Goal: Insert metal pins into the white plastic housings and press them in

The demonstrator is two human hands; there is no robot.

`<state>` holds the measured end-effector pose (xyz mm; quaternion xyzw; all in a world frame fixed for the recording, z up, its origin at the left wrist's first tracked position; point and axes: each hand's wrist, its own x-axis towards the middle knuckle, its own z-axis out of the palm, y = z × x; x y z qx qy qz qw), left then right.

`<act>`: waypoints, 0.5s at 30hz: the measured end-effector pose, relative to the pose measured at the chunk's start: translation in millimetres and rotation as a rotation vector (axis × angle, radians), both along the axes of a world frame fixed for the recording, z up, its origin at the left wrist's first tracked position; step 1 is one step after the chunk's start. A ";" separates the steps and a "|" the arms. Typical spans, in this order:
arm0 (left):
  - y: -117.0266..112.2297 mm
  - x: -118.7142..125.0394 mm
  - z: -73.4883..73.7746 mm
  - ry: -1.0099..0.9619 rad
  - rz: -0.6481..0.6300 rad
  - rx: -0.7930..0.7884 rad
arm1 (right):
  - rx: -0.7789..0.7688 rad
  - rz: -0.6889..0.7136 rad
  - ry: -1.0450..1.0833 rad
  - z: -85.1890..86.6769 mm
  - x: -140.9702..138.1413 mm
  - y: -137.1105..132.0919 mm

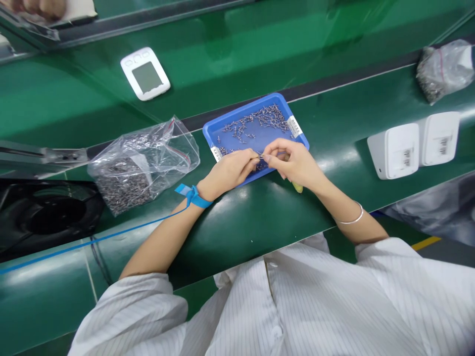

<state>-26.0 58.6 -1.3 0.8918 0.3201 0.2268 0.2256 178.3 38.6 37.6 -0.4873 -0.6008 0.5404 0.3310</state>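
Observation:
A blue tray (243, 111) holds many small, screw-like metal parts (272, 116). Over its near edge, my left hand (234, 169) is closed, fingertips pinched at one small metal part (261, 155). Opposite it, my right hand (295, 160) pinches at the same small part with thumb and forefinger, the other fingers curled. Below the right palm a yellow, rounded end (298, 187) pokes out; the rest of it is hidden. A blue wrist strap (200, 198) with a cord circles my left wrist.
Left of the tray lies a clear bag (126, 183) of metal parts, beside a black fan (55, 215). A white device with a screen (146, 74) lies beyond. Two white boxes (403, 148) and another bag (443, 71) are at right. A person's hand (44, 7) shows top left.

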 end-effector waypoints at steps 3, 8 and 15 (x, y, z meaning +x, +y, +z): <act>-0.2 -0.1 0.5 0.007 -0.002 -0.020 | 0.082 -0.001 -0.031 1.4 1.3 -1.1; -0.1 -0.1 0.1 0.029 0.008 -0.016 | 0.179 0.022 -0.101 3.3 4.5 -1.2; 0.1 -0.6 0.2 -0.002 0.014 -0.024 | 0.353 0.064 -0.247 4.0 8.9 -0.2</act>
